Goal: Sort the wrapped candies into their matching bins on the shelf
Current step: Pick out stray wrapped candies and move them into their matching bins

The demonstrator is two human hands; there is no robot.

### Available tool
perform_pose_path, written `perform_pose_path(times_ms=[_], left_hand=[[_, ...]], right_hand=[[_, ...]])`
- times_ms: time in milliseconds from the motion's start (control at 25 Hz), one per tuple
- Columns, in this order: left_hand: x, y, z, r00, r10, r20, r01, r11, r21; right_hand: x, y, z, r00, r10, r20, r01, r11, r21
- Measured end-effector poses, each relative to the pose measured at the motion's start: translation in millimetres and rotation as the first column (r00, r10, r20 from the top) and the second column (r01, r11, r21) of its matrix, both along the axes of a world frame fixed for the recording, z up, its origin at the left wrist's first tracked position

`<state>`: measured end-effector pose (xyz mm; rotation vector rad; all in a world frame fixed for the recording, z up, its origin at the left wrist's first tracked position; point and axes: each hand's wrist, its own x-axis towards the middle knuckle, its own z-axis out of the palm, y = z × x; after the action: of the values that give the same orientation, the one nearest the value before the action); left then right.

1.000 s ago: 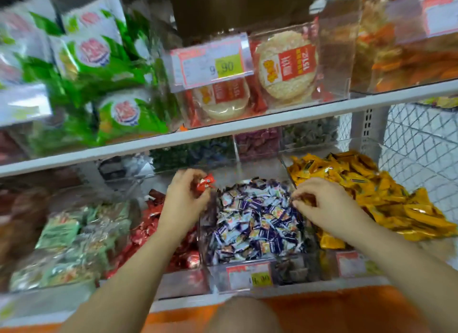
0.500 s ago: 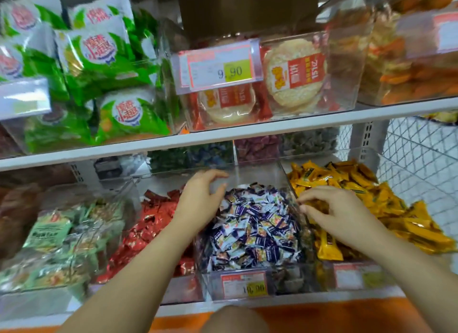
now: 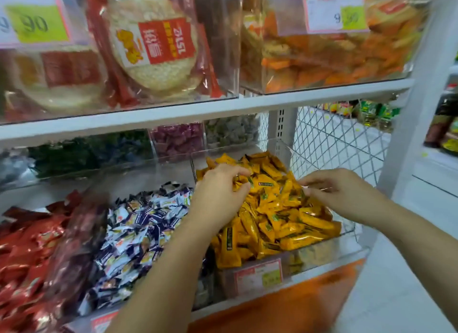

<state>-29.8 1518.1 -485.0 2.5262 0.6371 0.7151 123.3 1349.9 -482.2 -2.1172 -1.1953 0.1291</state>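
Observation:
Three clear bins stand side by side on the lower shelf. They hold red candies [image 3: 24, 246], blue-and-white candies [image 3: 143, 223] and yellow candies [image 3: 277, 208]. My left hand [image 3: 220, 186] reaches over the blue-and-white pile into the yellow bin [image 3: 349, 229], its fingers and thumb curled round a yellow candy at the top of the heap. My right hand [image 3: 339, 191] hovers over the right side of the same bin, fingers fairly straight, tips touching the yellow wrappers. Nothing shows between its fingers.
Behind stand smaller bins of purple [image 3: 177, 140], grey-green [image 3: 231, 129] and dark green sweets [image 3: 89, 151]. The white shelf board [image 3: 223, 112] above carries boxes of round rice cakes [image 3: 153, 47] and orange snacks [image 3: 322, 59]. A wire mesh panel [image 3: 334, 139] and white upright [image 3: 418, 124] close the right side.
My left hand let go of a red candy over the red bin, then crossed right over the blue-and-white pile into the yellow bin. The view shifted right and closer.

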Motion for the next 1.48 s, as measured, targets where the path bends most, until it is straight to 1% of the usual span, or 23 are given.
perform_pose_path(times_ms=[80,120,200,240,320,360,440,520,600,680,760,840,920,960,1000,1080,1200,1280,1320,1400,1480], left_hand=[[6.5,5.0,0.8,0.999,-0.009,-0.037,0.009,1.0,-0.012],[7.8,7.6,1.7,0.999,-0.02,-0.041,0.018,0.999,-0.045],[9.4,13.7,2.3,0.998,-0.035,-0.048,0.031,0.996,-0.081],[10.9,17.2,1.6,0.998,-0.04,-0.058,0.035,0.997,-0.075],[13.3,22.3,-0.3,0.996,-0.049,-0.068,0.045,0.997,-0.06],[13.9,23.8,-1.2,0.996,-0.053,-0.071,0.049,0.997,-0.06],[14.3,26.0,-2.1,0.995,-0.065,-0.077,0.061,0.997,-0.054],[13.7,27.3,-1.7,0.992,-0.091,-0.086,0.088,0.995,-0.043],[14.7,27.8,1.7,0.984,-0.137,-0.11,0.133,0.99,-0.036],[24.8,27.7,6.6,0.959,-0.229,-0.166,0.231,0.973,-0.004],[45.1,25.8,9.0,0.89,-0.348,-0.294,0.371,0.929,0.023],[64.9,25.1,8.4,0.774,-0.417,-0.477,0.479,0.878,0.008],[76.1,29.0,7.7,0.623,-0.386,-0.68,0.535,0.845,0.01],[77.8,31.4,9.0,0.562,-0.356,-0.746,0.55,0.835,0.017],[77.1,32.8,11.8,0.519,-0.343,-0.783,0.564,0.826,0.013],[71.4,32.1,20.1,0.484,-0.362,-0.796,0.591,0.807,-0.007],[65.5,35.8,28.9,0.488,-0.41,-0.77,0.601,0.798,-0.044],[67.3,40.1,30.4,0.49,-0.43,-0.758,0.577,0.812,-0.088],[70.3,40.0,29.8,0.504,-0.413,-0.758,0.558,0.826,-0.079],[79.2,37.1,26.2,0.566,-0.354,-0.745,0.513,0.858,-0.017],[88.6,31.4,23.6,0.645,-0.34,-0.684,0.469,0.883,0.003]], right_hand=[[9.4,11.2,-0.8,0.998,0.067,-0.021,-0.07,0.99,-0.125],[13.8,20.2,-1.0,0.994,0.109,-0.003,-0.107,0.968,-0.225],[22.8,39.8,0.7,0.978,0.205,0.044,-0.165,0.882,-0.441],[27.7,49.1,2.7,0.973,0.229,0.024,-0.187,0.847,-0.498],[38.4,63.0,5.8,0.976,0.206,-0.065,-0.209,0.824,-0.526],[42.6,67.8,5.6,0.98,0.18,-0.081,-0.195,0.827,-0.527],[50.7,75.9,4.4,0.988,0.15,-0.043,-0.15,0.846,-0.512],[53.3,81.5,5.3,0.987,0.158,-0.005,-0.14,0.855,-0.499],[50.2,83.0,8.4,0.979,0.205,0.005,-0.174,0.845,-0.506],[46.6,81.2,11.5,0.959,0.282,0.025,-0.222,0.804,-0.551],[42.5,75.7,13.9,0.939,0.337,0.07,-0.218,0.741,-0.635],[37.1,66.2,16.5,0.927,0.364,0.086,-0.204,0.684,-0.7],[32.2,53.0,18.8,0.918,0.388,0.078,-0.21,0.643,-0.736],[30.0,46.6,19.9,0.914,0.4,0.074,-0.218,0.635,-0.741],[28.2,40.4,20.6,0.911,0.405,0.075,-0.22,0.632,-0.743],[26.5,31.0,22.7,0.91,0.406,0.085,-0.215,0.638,-0.739],[26.6,21.6,27.4,0.911,0.402,0.091,-0.21,0.644,-0.736],[25.4,17.2,29.7,0.914,0.394,0.095,-0.207,0.656,-0.726],[24.4,14.7,29.7,0.916,0.389,0.102,-0.202,0.664,-0.72],[21.5,10.6,29.9,0.919,0.374,0.125,-0.182,0.684,-0.707],[19.2,8.8,30.3,0.921,0.359,0.151,-0.161,0.705,-0.69]])
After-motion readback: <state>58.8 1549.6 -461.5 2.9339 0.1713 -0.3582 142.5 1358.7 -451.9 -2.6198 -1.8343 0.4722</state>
